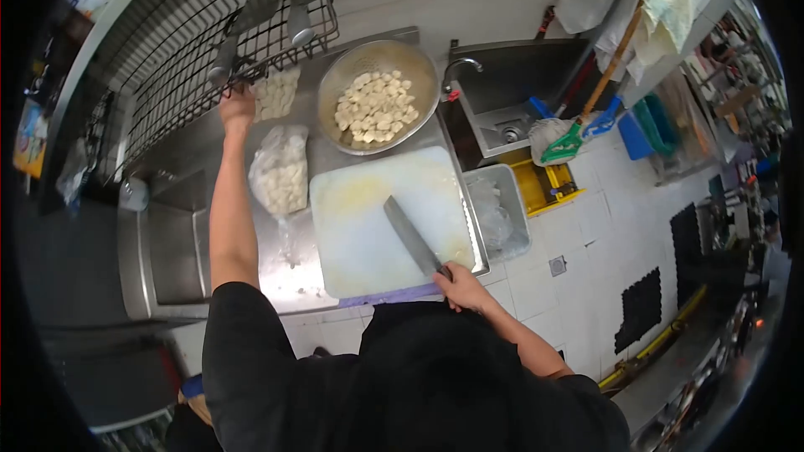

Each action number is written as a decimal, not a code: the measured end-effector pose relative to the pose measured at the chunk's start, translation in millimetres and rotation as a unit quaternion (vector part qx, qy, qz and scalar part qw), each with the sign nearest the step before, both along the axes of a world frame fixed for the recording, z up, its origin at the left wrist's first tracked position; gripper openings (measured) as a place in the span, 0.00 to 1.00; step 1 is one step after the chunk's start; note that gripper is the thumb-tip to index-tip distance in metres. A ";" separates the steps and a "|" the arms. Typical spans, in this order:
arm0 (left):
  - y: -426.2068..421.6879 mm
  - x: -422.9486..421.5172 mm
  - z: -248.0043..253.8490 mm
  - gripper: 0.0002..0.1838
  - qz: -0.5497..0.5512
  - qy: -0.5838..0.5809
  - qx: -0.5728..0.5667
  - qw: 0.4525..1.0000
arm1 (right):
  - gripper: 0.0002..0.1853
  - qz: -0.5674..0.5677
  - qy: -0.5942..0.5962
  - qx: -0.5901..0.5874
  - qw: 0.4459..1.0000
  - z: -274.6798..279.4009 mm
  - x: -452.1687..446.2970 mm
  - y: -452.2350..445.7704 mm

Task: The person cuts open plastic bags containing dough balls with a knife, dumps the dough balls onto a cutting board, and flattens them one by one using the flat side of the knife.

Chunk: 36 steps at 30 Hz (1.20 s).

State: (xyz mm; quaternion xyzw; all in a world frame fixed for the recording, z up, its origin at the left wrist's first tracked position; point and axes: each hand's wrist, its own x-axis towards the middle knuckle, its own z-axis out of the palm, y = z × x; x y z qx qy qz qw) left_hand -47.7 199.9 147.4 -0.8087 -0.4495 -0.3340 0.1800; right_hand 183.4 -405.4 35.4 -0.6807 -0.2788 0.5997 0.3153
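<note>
My right hand [462,286] is closed round the handle of a large knife [410,237], whose blade lies over the white cutting board [360,201]. My left hand [238,109] reaches far forward to the lower edge of the black wire rack [193,42]; its fingers are partly hidden there, and what they hold, if anything, cannot be made out. A clear bag of pale pieces [280,172] lies left of the board. Behind the board stands a metal colander [333,84] with pale round pieces. Another bag of pale pieces [276,94] lies near my left hand.
A sink with a tap [463,67] is at the back right. Beside the board's right edge stands a grey plastic bin [515,222], with a yellow bucket [544,186] beyond it. A metal basin [177,243] is at left. Mops and a green-headed brush [563,145] lean at right.
</note>
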 end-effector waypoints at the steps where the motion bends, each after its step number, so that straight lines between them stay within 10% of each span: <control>1: -34.0 4.4 32.9 0.08 -0.014 -0.006 0.020 1.000 | 0.25 -0.003 -0.007 0.003 1.000 3.5 4.6 -2.2; 5: -175.6 13.6 74.8 0.12 -0.164 -0.088 -0.071 0.980 | 0.24 -0.046 0.003 0.034 0.998 14.7 20.2 -12.5; 12: -310.7 44.3 -25.8 0.12 -0.221 -0.223 -0.184 0.931 | 0.21 -0.163 -0.044 0.113 0.979 20.5 22.3 -25.6; 14: -333.1 61.3 -66.9 0.08 -0.170 -0.435 -0.264 0.844 | 0.20 -0.175 -0.048 0.099 0.978 33.7 18.3 -23.9; 20: -367.5 42.4 -173.7 0.09 -0.014 -0.329 -0.437 0.837 | 0.18 -0.088 -0.251 0.198 0.943 74.8 -10.1 -8.6; 36: -349.4 -18.1 -185.1 0.10 -0.016 -0.271 -0.516 0.812 | 0.24 0.338 -0.445 0.092 0.824 53.7 -31.8 134.9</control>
